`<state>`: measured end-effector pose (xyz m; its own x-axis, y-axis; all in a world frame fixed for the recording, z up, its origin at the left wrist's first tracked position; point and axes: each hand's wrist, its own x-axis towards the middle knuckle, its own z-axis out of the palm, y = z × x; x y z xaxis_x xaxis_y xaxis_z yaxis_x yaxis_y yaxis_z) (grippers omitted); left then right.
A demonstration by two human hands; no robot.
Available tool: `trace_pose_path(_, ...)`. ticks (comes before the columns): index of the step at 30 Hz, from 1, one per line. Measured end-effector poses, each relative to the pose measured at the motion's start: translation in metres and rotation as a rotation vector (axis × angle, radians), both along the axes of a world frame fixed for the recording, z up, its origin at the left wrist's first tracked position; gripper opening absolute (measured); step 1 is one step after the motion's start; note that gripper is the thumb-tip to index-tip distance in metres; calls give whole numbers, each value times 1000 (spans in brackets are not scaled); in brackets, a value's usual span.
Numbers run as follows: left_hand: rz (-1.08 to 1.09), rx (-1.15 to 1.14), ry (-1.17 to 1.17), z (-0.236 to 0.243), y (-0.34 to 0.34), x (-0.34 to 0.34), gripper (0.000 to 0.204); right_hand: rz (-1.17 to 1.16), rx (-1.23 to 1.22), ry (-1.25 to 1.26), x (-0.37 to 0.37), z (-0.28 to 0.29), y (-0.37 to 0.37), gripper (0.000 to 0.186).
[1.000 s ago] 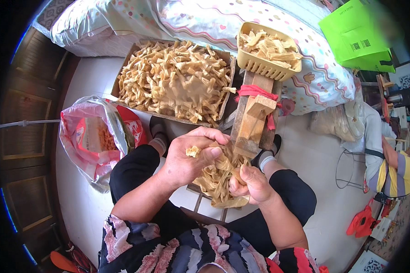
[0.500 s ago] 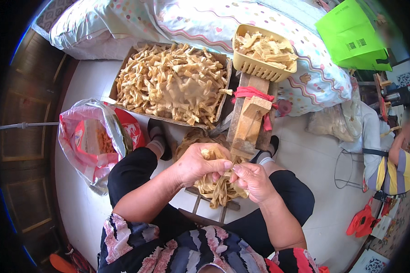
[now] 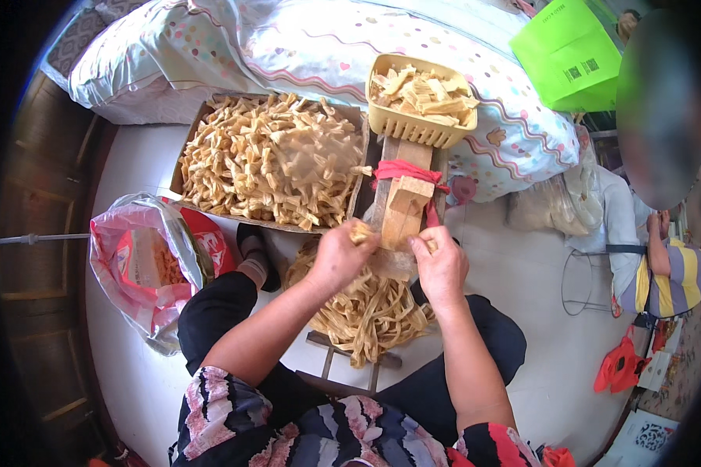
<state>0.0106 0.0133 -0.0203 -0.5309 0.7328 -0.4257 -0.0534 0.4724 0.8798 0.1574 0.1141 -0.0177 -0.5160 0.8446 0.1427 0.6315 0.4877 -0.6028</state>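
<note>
My left hand (image 3: 343,254) is closed around a tan strip (image 3: 361,232), which looks like tofu skin; its end shows above the fingers. My right hand (image 3: 442,266) is pinched closed on a small tan piece (image 3: 431,245). The hands are apart, on either side of the lower end of a wooden block (image 3: 403,214) fixed to a plank and bound with red cloth (image 3: 405,169). Below them lies a heap of long, loose tan strips (image 3: 370,315). A shallow carton (image 3: 360,204) at the left is piled with short knotted strips (image 3: 269,163).
Beyond the block, a yellow plastic basket (image 3: 424,132) holds flat pale pieces. An open pink and silver sack (image 3: 144,268) stands left of my legs. A patterned-cloth-covered bed (image 3: 304,39) and a green bag (image 3: 572,58) lie behind. Another person (image 3: 662,268) is at the far right.
My hands were close together over the strips; now they are spread apart and farther forward, beside the wooden block. The whole view has shifted slightly. The other person's arm has moved.
</note>
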Motion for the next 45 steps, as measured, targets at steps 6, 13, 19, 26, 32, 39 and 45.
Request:
trace_pose_path(6,45,106,-24,32,-28,-13,19,285,155,258,9,13,-41,24)
trace_pose_path(13,-12,70,-656,19,-68,24,14,684,207,417,4,31,-60,42)
trace_pose_path(19,-374,-52,-568,10,-76,48,14,804,2,583,12,42,-45,21)
trace_pose_path(26,-801,446,-470,80,-80,14,31,608,-473,534,20,52,-33,12)
trace_pose_path(32,-653,656,960,70,-60,4,37,404,-2005,674,17,21,-64,20)
trace_pose_path(39,-281,593,1028,68,-64,11,31,-39,-1630,735,0,33,-73,15)
trace_pose_path(45,-507,278,481,46,-72,6,32,461,-859,303,16,32,-61,28)
